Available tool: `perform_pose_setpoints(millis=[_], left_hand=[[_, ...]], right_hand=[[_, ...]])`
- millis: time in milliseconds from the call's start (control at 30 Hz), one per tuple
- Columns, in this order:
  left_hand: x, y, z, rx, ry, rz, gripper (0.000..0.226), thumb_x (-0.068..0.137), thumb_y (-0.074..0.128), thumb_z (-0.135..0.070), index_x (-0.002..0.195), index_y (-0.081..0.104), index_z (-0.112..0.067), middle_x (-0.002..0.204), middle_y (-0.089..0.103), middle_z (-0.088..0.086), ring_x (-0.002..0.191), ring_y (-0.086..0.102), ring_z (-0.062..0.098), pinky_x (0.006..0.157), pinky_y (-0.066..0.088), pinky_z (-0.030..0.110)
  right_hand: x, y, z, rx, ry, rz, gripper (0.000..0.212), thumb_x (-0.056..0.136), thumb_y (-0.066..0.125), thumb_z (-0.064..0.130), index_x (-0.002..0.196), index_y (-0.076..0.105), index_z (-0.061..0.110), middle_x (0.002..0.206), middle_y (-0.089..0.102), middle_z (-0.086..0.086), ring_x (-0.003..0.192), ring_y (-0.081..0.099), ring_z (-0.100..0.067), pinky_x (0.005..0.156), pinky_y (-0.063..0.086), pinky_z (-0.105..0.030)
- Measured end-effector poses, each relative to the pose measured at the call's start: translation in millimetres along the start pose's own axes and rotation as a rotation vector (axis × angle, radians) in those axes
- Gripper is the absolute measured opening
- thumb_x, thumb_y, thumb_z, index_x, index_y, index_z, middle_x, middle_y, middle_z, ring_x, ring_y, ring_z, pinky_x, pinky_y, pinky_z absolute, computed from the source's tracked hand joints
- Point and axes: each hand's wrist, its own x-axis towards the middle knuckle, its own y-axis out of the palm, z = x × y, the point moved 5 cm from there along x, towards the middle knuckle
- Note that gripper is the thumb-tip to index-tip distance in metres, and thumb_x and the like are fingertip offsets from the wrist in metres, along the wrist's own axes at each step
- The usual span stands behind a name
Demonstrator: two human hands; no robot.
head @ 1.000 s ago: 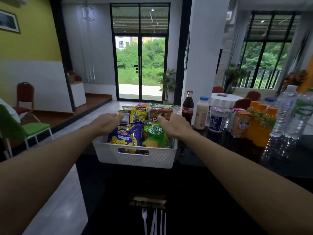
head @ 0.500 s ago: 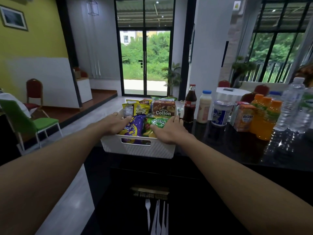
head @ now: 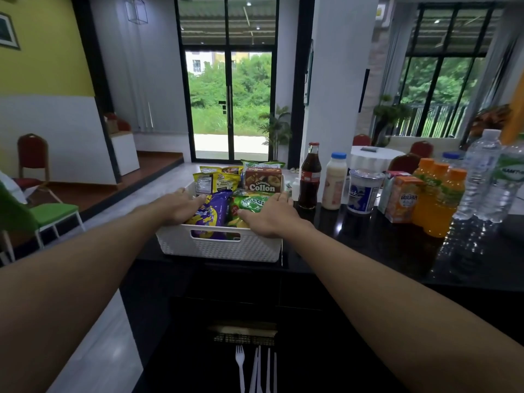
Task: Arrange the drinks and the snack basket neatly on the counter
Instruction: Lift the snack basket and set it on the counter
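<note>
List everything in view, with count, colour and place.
basket: one, white, counter's left end
snack packs: several, mixed colours, in basket
cola bottle: one, dark, right of basket
milk bottle: one, cream, blue cap, beside cola bottle
cup: one, white and blue, right of milk bottle
carton: one, orange, right of cup
juice bottles: three, orange, right of carton
water bottles: at least two, clear, far right
counter: one, black, under all these
cutlery: several pieces, white, bottom of view
green chair: one, floor at left
left hand: one, holds basket's left rim
right hand: one, holds basket's right rim
</note>
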Motion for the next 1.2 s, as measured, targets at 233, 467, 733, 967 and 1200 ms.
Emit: perform_pose_setpoints(millis=[233,467,733,967,1200], left_hand=[[3.7,-2.7,4.9,-0.004,-0.018,0.003,0.076,0.101,0.018,-0.061,0.157,0.018,-0.009,0.164,0.014,0.015,0.15,0.019,0.033,0.118,0.018,0.043],[4.4,-4.6,4.3,-0.012,-0.016,0.005,0.075,0.102,0.019,-0.06,0.157,0.016,-0.009,0.164,0.015,0.014,0.15,0.02,0.031,0.118,0.019,0.043],[1.3,-5.4,2.8,-0.003,-0.035,0.008,0.077,0.101,0.02,-0.061,0.157,0.016,-0.008,0.164,0.015,0.014,0.149,0.022,0.033,0.119,0.022,0.044],[-3.6,-6.5,5.4,-0.002,-0.053,0.028,0.08,0.1,0.021,-0.064,0.158,0.015,-0.009,0.165,0.012,0.012,0.149,0.021,0.033,0.119,0.021,0.044],[-6.6,-7.1,6.7,0.019,-0.05,0.044,0.077,0.101,0.023,-0.061,0.158,0.013,-0.009,0.165,0.012,0.013,0.149,0.021,0.033,0.118,0.021,0.044]], right_hand=[[7.1,-0.5,6.4,-0.003,-0.02,0.003,0.121,0.087,0.043,0.081,0.155,-0.008,-0.006,0.165,-0.013,-0.025,0.153,-0.012,-0.042,0.123,0.008,-0.049],[10.8,-0.6,7.5,-0.005,-0.023,-0.002,0.121,0.087,0.043,0.081,0.155,-0.006,-0.007,0.165,-0.012,-0.025,0.153,-0.01,-0.042,0.125,0.008,-0.049],[14.2,-0.2,7.7,0.009,-0.014,-0.003,0.121,0.086,0.044,0.081,0.156,-0.003,-0.006,0.166,-0.01,-0.024,0.153,-0.005,-0.042,0.125,0.014,-0.05],[7.1,-1.0,10.6,-0.011,-0.015,0.014,0.121,0.086,0.044,0.081,0.157,-0.002,-0.005,0.166,-0.01,-0.024,0.153,-0.003,-0.043,0.124,0.016,-0.053],[-0.3,0.2,12.8,-0.002,-0.009,0.032,0.123,0.085,0.046,0.082,0.157,-0.005,-0.004,0.165,-0.014,-0.023,0.153,-0.005,-0.043,0.124,0.016,-0.053]])
